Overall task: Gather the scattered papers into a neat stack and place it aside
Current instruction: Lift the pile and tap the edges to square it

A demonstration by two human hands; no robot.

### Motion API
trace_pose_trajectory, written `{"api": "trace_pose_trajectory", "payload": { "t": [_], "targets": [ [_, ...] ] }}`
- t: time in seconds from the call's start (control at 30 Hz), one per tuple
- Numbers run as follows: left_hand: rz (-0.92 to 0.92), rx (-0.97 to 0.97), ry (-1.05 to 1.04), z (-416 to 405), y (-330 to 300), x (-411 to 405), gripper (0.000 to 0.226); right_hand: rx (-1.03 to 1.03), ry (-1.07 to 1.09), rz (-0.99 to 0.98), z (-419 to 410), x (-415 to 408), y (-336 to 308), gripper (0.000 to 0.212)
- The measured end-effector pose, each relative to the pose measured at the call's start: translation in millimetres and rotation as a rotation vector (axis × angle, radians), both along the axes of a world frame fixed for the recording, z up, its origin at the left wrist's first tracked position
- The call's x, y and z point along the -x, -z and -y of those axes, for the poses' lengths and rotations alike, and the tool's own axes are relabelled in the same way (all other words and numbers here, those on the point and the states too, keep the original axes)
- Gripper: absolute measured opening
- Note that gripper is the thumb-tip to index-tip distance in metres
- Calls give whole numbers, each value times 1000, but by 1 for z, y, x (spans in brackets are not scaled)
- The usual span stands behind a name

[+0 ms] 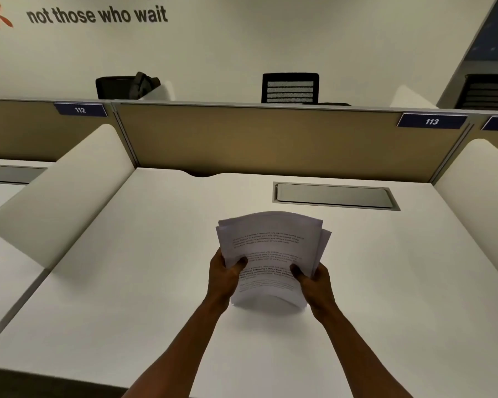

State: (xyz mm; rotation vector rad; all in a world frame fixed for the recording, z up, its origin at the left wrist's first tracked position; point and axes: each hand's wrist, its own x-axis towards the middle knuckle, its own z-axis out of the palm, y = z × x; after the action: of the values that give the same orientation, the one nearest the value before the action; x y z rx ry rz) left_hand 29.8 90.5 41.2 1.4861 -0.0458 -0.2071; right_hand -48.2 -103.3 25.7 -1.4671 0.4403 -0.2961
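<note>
A bundle of white printed papers [270,242] is held upright over the middle of the white desk [144,282], its lower edge resting on or just above the surface. The sheets are uneven, with corners fanned out at the top and right. My left hand [223,275] grips the bundle's left edge, thumb on the front sheet. My right hand [314,280] grips the right edge the same way. No loose sheets lie elsewhere on the desk.
A grey cable-tray lid [335,195] is set into the desk behind the papers. A tan partition [270,142] closes the back. White curved dividers stand at the left [66,191] and right [477,179]. Office chairs [290,87] sit beyond the partition.
</note>
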Motion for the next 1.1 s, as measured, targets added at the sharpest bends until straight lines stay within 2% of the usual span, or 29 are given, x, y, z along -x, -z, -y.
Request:
{"api": "trace_pose_trajectory", "payload": {
  "t": [0.13,0.23,0.37,0.47,0.57,0.73,0.83,1.0,1.1],
  "targets": [
    [36,15,0,1,-13,-4,40,21,-22,34,2,-6,-13,22],
    [65,45,5,-4,-19,-10,40,21,-42,63,4,-11,-20,43],
    [30,4,8,-10,-6,-3,49,7,-86,-11,2,-6,-4,49],
    [-1,-38,10,-14,7,3,52,69,-105,-58,-1,0,6,51],
    [-13,-48,12,-13,9,3,49,45,-51,-16,-2,-4,-2,49],
    [-10,-39,13,-3,2,3,43,13,-6,16,-12,-12,-12,28],
    [9,-24,1,-5,-4,0,43,-8,23,45,-8,-11,-16,27],
    [30,-26,-3,-13,-1,-5,48,-32,43,61,0,-6,-10,41],
    [-11,-59,43,-5,3,-2,49,-67,59,12,-3,-6,-5,30]
  ]
}}
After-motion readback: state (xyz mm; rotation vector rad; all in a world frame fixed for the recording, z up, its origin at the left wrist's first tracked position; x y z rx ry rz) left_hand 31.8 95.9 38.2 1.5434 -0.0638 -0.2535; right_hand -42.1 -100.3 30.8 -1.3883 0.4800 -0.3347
